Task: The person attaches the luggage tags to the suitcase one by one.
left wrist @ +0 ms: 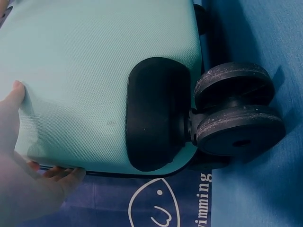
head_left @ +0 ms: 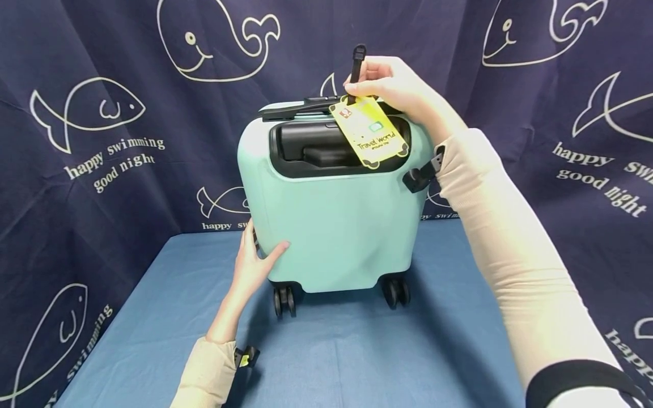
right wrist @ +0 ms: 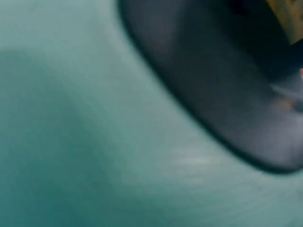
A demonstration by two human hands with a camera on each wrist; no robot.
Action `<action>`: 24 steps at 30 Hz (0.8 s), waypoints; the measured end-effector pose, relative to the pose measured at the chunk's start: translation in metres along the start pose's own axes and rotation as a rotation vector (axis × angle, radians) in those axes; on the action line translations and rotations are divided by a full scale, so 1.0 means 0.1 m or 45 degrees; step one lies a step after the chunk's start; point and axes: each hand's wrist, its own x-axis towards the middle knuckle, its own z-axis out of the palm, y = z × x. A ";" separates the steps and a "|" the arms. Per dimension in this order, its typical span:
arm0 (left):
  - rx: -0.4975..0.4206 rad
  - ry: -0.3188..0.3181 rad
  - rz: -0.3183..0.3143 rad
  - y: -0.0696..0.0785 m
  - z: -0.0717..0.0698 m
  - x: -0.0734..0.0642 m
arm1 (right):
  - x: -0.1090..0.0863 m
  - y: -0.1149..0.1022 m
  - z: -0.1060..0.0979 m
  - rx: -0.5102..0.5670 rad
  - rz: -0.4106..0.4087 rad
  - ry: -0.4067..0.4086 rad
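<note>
A mint-green suitcase (head_left: 331, 226) stands upright on its black wheels (head_left: 395, 290), its front recess holding a black panel (head_left: 311, 141). Up at its top, my right hand (head_left: 395, 85) pinches the black strap (head_left: 355, 65) of a yellow luggage tag (head_left: 369, 133) between thumb and fingers. The tag hangs over the recess, "Travel World" printed on it. Low on the suitcase's left side, my left hand (head_left: 250, 269) grips the shell, thumb on the front and fingers round the side. The left wrist view shows that hand beside a double wheel (left wrist: 236, 109). Only a tag corner (right wrist: 289, 21) enters the blurred right wrist view.
Blue cloth (head_left: 326, 351) covers the table under the suitcase. Close behind hangs a dark blue curtain (head_left: 204, 141) with white fish and whale drawings. A black handle (head_left: 291, 110) lies along the suitcase top. Each wrist wears a small black camera (head_left: 423, 173).
</note>
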 end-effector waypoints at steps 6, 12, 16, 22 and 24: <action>-0.001 -0.010 -0.035 0.02 0.01 -0.03 | 0.00 0.04 0.05 -0.179 -0.066 0.084; 0.015 -0.002 -0.028 0.04 -0.04 -0.04 | -0.01 0.02 0.06 -0.207 -0.020 0.078; -0.002 -0.009 0.015 0.05 -0.09 -0.01 | -0.03 0.01 0.06 -0.223 0.004 0.068; -0.130 0.160 0.052 0.18 -0.19 0.12 | -0.05 0.02 0.05 -0.356 -0.005 0.057; -0.205 0.242 0.068 0.27 -0.23 0.18 | -0.05 0.02 0.05 -0.355 -0.017 0.048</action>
